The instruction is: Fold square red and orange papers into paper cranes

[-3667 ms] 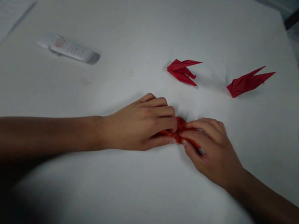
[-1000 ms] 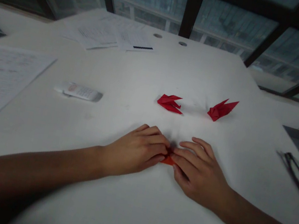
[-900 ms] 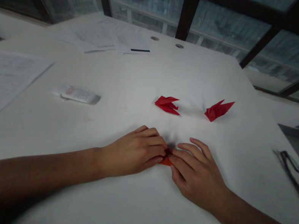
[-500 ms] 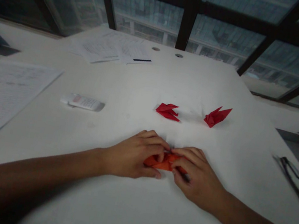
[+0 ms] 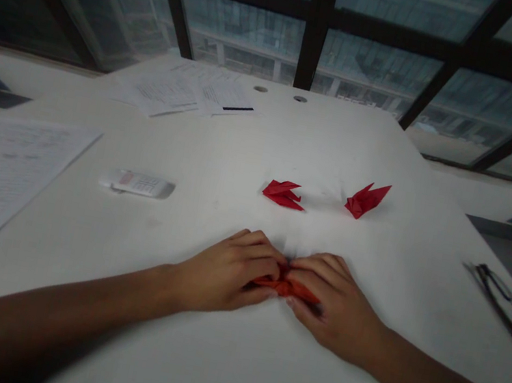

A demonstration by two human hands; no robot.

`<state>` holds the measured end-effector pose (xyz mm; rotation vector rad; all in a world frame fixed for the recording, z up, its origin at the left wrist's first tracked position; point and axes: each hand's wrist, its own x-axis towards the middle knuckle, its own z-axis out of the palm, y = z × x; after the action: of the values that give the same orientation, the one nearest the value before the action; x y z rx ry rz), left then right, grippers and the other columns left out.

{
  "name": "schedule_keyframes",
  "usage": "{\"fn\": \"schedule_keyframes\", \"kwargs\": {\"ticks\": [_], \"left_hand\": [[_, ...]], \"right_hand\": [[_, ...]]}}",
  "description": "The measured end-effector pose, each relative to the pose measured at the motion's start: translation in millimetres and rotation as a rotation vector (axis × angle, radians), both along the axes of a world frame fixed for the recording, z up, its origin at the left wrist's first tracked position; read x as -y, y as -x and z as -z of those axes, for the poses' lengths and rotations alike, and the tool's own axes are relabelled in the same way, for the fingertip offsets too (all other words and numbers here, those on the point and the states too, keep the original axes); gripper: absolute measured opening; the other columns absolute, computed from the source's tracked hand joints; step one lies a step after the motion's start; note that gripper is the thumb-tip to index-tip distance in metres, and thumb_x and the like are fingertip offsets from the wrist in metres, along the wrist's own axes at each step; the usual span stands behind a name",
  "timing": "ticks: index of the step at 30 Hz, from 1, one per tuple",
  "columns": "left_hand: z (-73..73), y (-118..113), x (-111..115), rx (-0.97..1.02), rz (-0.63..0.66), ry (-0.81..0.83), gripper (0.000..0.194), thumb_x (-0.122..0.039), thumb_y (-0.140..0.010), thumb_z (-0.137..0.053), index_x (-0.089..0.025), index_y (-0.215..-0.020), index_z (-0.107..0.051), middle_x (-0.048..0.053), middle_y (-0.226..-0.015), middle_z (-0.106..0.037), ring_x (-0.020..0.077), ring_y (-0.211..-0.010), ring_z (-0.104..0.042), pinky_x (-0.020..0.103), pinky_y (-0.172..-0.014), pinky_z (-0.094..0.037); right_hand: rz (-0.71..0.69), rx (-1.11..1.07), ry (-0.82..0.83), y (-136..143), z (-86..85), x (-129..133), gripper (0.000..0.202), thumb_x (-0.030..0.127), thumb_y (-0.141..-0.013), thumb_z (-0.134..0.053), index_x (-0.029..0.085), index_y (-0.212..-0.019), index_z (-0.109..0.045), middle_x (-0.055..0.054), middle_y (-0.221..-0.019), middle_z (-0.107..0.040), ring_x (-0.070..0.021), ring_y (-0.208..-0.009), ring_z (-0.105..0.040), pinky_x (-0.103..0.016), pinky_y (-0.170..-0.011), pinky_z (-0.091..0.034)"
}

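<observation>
An orange-red folded paper lies low on the white table, between my two hands and partly covered by their fingers. My left hand grips its left part, thumb on the near edge and fingers curled over the top. On the right part, my right hand is closed in the same way, fingertips nearly touching those of my left hand. Beyond the hands sit two red folded paper figures, one near the middle and one farther right.
A white tube-like object lies left of the hands. Printed sheets rest at the far left and near left. Black-framed glasses lie near the right edge. Dark-framed windows stand behind the table.
The fingers of both hands have closed further over the orange-red paper, and less of it shows. The thumbs have come closer together. The camera view has shifted slightly.
</observation>
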<state>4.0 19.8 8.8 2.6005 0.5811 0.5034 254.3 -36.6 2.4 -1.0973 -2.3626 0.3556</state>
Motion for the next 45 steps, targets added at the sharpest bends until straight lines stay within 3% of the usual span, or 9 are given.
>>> {"fn": "schedule_keyframes", "kwargs": {"ticks": [6, 9, 18, 23, 28, 31, 33, 37, 45], "left_hand": [[0.4, -1, -1, 0.003, 0.019, -0.017, 0.019, -0.031, -0.104, -0.055, -0.02, -0.113, -0.069, 0.007, -0.121, -0.074, 0.0225, -0.112, -0.062, 0.039, -0.103, -0.044], [0.4, -2, -2, 0.005, 0.003, 0.023, 0.02, -0.031, -0.106, -0.052, -0.02, -0.108, -0.069, 0.006, -0.115, -0.074, 0.0212, -0.108, -0.062, 0.038, -0.101, -0.044], [-1.1, -4, -2, 0.049, 0.032, 0.028, 0.021, -0.034, -0.104, -0.056, -0.02, -0.099, -0.07, 0.006, -0.105, -0.073, 0.0191, -0.099, -0.063, 0.035, -0.094, -0.046], [-0.1, -2, 6, 0.169, 0.082, 0.0, 0.015, -0.026, -0.104, -0.057, -0.02, -0.114, -0.065, 0.008, -0.106, -0.074, 0.0192, -0.099, -0.065, 0.036, -0.095, -0.05], [-8.9, -1, 13, 0.472, -0.051, 0.33, 0.043, -0.031, -0.091, -0.074, -0.023, -0.129, -0.053, 0.009, -0.116, -0.067, 0.0197, -0.103, -0.066, 0.035, -0.092, -0.056], [-12.7, -3, 12, 0.776, -0.215, 0.568, 0.044, -0.037, -0.094, -0.072, -0.025, -0.13, -0.049, 0.011, -0.132, -0.061, 0.0206, -0.111, -0.065, 0.037, -0.095, -0.057], [-12.2, -5, 12, 0.862, -0.279, 0.692, 0.043, -0.042, -0.095, -0.069, -0.027, -0.129, -0.047, 0.013, -0.142, -0.056, 0.0232, -0.119, -0.063, 0.04, -0.098, -0.056], [-7.5, -11, 18, 0.751, -0.319, 0.86, 0.048, -0.044, -0.091, -0.075, -0.027, -0.127, -0.047, 0.015, -0.149, -0.051, 0.0256, -0.127, -0.06, 0.044, -0.102, -0.054], [-6.8, -22, 26, 0.63, -0.22, 0.787, 0.025, -0.039, -0.092, -0.073, -0.019, -0.094, -0.058, 0.01, -0.114, -0.065, 0.021, -0.107, -0.064, 0.042, -0.095, -0.054]], "right_hand": [[-0.021, 0.031, -0.099, 1, 2.3, 2, 0.025, 0.025, -0.095, -0.069, 0.02, -0.119, -0.068, -0.008, -0.118, -0.075, -0.0272, -0.107, -0.062, -0.05, -0.1, -0.048], [-0.017, -0.012, -0.118, 1, 2.1, 0, 0.014, 0.019, -0.096, -0.067, 0.021, -0.109, -0.071, -0.006, -0.11, -0.077, -0.0248, -0.103, -0.063, -0.048, -0.097, -0.048], [0.017, -0.145, 0.021, 3, 2.8, -2, 0.014, 0.012, -0.095, -0.067, 0.024, -0.099, -0.072, -0.001, -0.097, -0.076, -0.0202, -0.094, -0.066, -0.042, -0.091, -0.049], [-0.002, -0.27, 0.036, 6, -1.1, 1, 0.016, 0.007, -0.094, -0.064, 0.023, -0.093, -0.068, 0.0, -0.084, -0.071, -0.0177, -0.082, -0.064, -0.037, -0.08, -0.05], [0.162, -0.403, 0.354, 5, -9.4, 3, 0.021, 0.013, -0.092, -0.065, 0.027, -0.107, -0.068, -0.001, -0.094, -0.069, -0.0163, -0.085, -0.067, -0.03, -0.075, -0.055], [0.235, -0.614, 0.565, 4, -13.4, -2, 0.021, 0.022, -0.092, -0.067, 0.026, -0.112, -0.065, 0.001, -0.086, -0.064, -0.0152, -0.076, -0.066, -0.026, -0.065, -0.055], [0.236, -0.744, 0.647, 4, -14.2, -6, 0.025, 0.027, -0.091, -0.068, 0.025, -0.116, -0.063, 0.0, -0.086, -0.063, -0.0155, -0.074, -0.065, -0.027, -0.064, -0.056], [0.253, -0.933, 0.738, 8, -12.4, -8, 0.028, 0.032, -0.093, -0.065, 0.025, -0.121, -0.064, -0.005, -0.098, -0.068, -0.0185, -0.082, -0.068, -0.031, -0.072, -0.06], [0.247, -1.013, 0.772, 22, -7.9, 6, 0.018, 0.038, -0.094, -0.069, 0.025, -0.104, -0.064, -0.004, -0.098, -0.066, -0.0191, -0.087, -0.067, -0.034, -0.08, -0.061]]}}
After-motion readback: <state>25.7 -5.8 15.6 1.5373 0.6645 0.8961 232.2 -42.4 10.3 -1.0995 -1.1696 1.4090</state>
